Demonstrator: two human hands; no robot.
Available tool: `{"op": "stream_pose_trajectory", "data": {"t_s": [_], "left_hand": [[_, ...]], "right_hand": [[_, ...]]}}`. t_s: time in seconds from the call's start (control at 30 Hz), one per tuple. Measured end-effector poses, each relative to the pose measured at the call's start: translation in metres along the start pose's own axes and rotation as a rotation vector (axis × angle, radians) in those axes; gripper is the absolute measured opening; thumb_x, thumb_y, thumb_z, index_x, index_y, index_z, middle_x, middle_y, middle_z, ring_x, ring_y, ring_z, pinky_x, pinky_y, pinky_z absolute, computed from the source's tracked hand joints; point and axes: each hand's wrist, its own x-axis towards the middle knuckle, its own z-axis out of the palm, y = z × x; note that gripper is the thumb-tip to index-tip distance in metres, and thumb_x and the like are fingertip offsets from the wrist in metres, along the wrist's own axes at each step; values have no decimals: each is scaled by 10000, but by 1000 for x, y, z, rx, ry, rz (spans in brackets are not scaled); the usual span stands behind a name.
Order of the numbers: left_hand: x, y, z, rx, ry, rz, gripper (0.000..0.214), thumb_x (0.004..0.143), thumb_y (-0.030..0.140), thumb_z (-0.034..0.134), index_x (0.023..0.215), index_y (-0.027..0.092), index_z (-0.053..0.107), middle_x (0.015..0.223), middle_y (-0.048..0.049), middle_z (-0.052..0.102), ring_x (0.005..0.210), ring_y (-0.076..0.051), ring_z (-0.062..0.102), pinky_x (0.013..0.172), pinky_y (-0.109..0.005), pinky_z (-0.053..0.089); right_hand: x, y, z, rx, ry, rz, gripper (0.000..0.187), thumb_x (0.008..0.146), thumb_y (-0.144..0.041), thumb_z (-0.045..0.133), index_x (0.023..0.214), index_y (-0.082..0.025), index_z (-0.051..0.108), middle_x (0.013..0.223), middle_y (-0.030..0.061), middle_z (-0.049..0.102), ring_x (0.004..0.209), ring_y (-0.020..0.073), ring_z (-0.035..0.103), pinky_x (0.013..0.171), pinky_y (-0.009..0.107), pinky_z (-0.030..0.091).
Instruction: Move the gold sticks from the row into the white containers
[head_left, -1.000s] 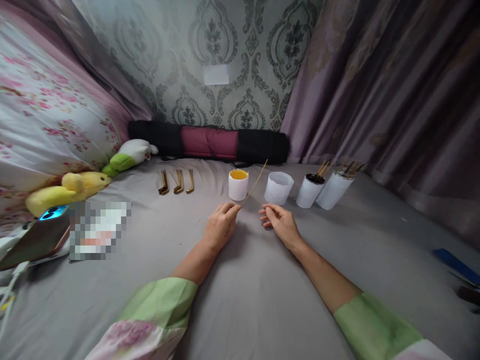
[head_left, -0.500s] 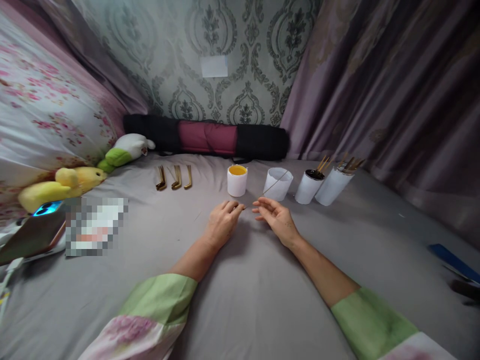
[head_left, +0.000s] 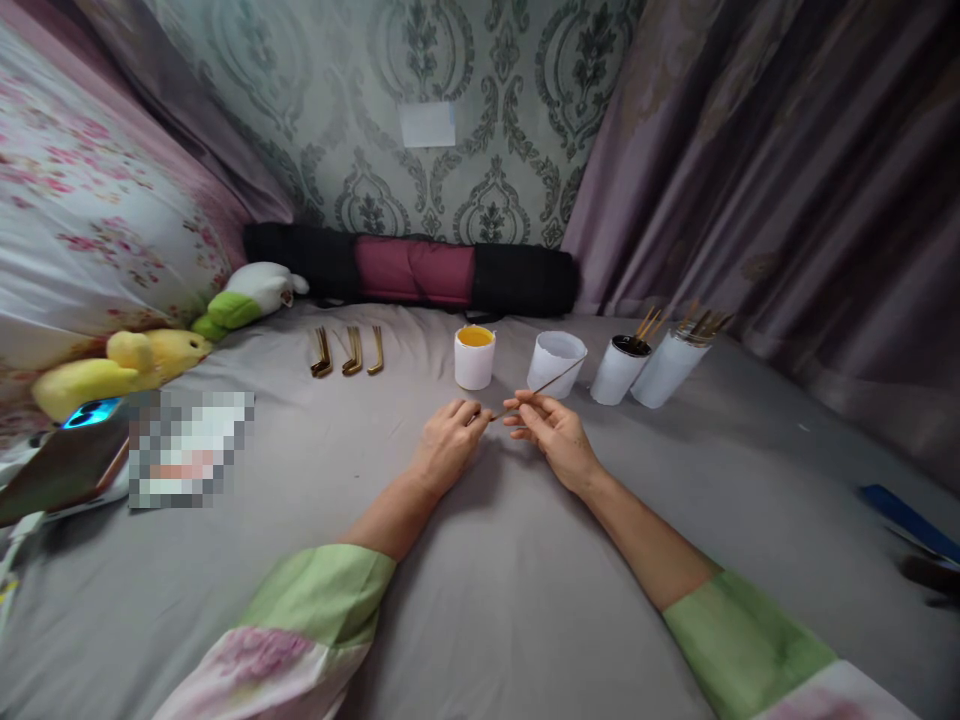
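A thin brown stick [head_left: 559, 377] runs slantwise between my hands, its far end rising to the right in front of a white cup [head_left: 546, 380]. My left hand [head_left: 450, 440] is closed around the stick's near end, the fingertips partly hidden by the knuckles. The thumb and index finger of my right hand [head_left: 551, 435] pinch the stick further along, while the other fingers are loosely bent. Just beyond my left hand stands a white cup with yellow inside [head_left: 474, 368]. Both hands hover low above the grey sheet [head_left: 495, 600].
Two white-wrapped containers [head_left: 616, 375] with sticks in them stand at the right. Bent golden rods [head_left: 351, 352] lie in small groups at back left. Soft toys [head_left: 154, 362], a phone [head_left: 90, 415] and a blue object [head_left: 904, 515] lie at the sides; a black-and-maroon roll [head_left: 414, 272] lines the wall.
The stick has tipped lower toward the right, and the right thumb and index finger have closed on it. The left hand has hardly moved; the view has shifted slightly.
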Motion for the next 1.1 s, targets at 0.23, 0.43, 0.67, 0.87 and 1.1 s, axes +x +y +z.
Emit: {"op": "stream_pose_trajectory", "data": {"t_s": [0.23,0.43,0.67,0.87,1.1], "left_hand": [[0,-1,0,-27,-19,8,300,862,201,310,1053,151,536,930,-87,542,875,-184,458,765,-304,405],[1,1,-3,-97,-16,-11,299,861,183,307,1038,153,546,933,-86,538,871,-171,467,776,-294,407],[1,3,-2,-195,1,-61,284,856,176,330,1025,177,559,929,-75,550,869,-164,479,766,-287,416],[1,2,3,-256,29,-77,273,851,165,344,1001,180,571,926,-71,562,863,-158,492,773,-294,421],[0,2,4,-325,30,-98,270,848,178,359,1007,194,577,906,-67,565,866,-152,509,777,-291,427]], "right_hand": [[1,0,0,32,6,34,263,744,-339,568,949,-175,553,971,66,608,750,121,605,640,251,501],[2,0,0,30,17,44,255,741,-351,566,927,-176,559,958,64,615,742,122,602,627,253,495],[2,3,-2,-49,39,-1,249,757,-358,547,935,-184,564,947,62,634,857,143,589,695,269,486],[2,4,-1,32,34,39,235,747,-344,567,918,-183,562,956,60,635,862,149,599,782,329,482],[4,6,-2,74,52,49,259,725,-339,591,915,-168,554,950,68,633,874,159,600,811,348,475]]}}
